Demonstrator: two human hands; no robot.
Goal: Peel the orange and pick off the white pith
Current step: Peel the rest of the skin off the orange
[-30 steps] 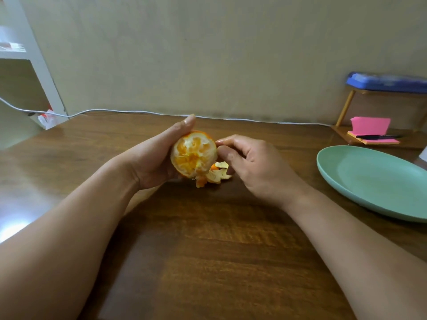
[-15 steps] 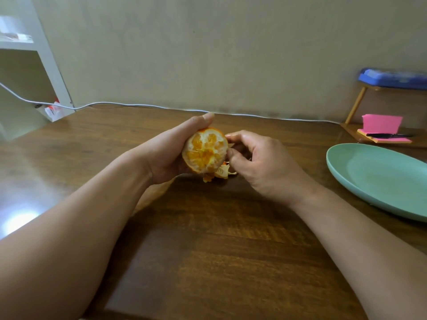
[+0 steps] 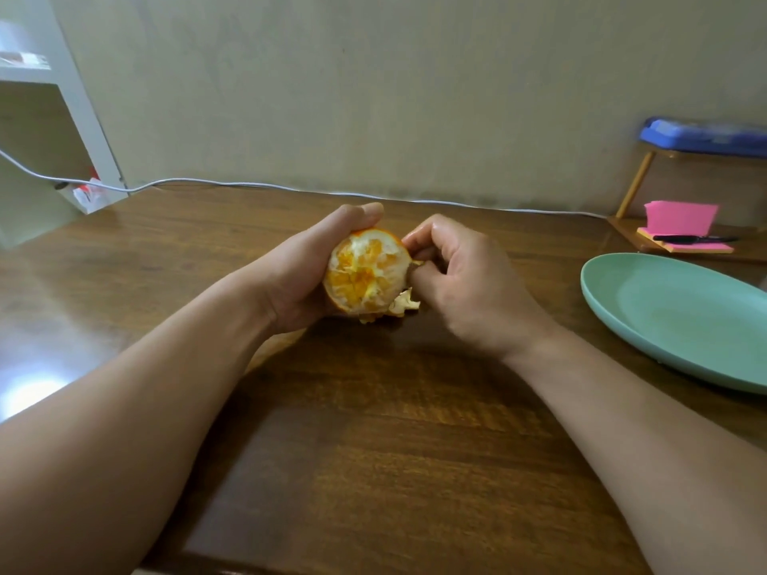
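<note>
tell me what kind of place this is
Probably a home desk or study corner: a wooden table pushed against a plain wall, with pink sticky notes and a pen at its far side.

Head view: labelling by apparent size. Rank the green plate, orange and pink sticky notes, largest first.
1. green plate, partly cropped.
2. orange.
3. pink sticky notes, slightly smaller-looking; they lie farther back, so true size is unsure.

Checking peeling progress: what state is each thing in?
orange: mostly peeled, white pith patches remaining.
left hand: grips the orange.
right hand: fingers curled, pinching peel at the orange's edge.
peel: torn scraps under the orange's right side.
green plate: lying flat, right way up.
</note>
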